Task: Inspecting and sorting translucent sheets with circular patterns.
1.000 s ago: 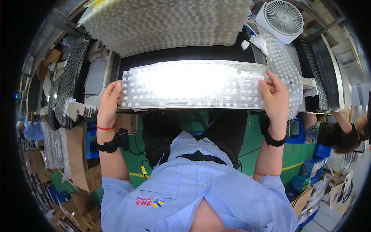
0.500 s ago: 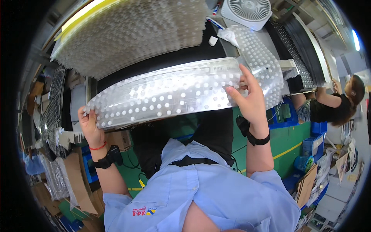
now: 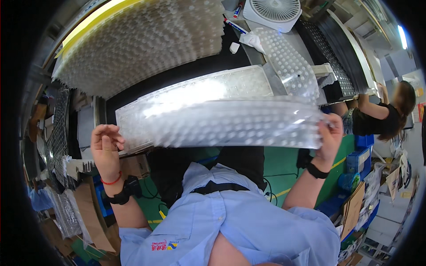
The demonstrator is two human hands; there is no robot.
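Observation:
A long see-through plastic sheet with rows of white dots is stretched across in front of me, blurred by motion at its left part. My right hand is closed on its right end. My left hand holds nothing; its fingers are loosely bent and apart, beside the left end of a shiny flat panel. That panel lies on the bench behind and partly under the sheet. Another dotted plastic sheet rests on the bench to the right.
A tall stack of dotted sheets stands at the back left. A white fan, a marker pen, a small white block and a crumpled white tissue are at the back. A co-worker is at the far right.
My right hand has moved right and down with the sheet, sliding it off the panel, which now shows. My left hand has let go of the sheet's left end.

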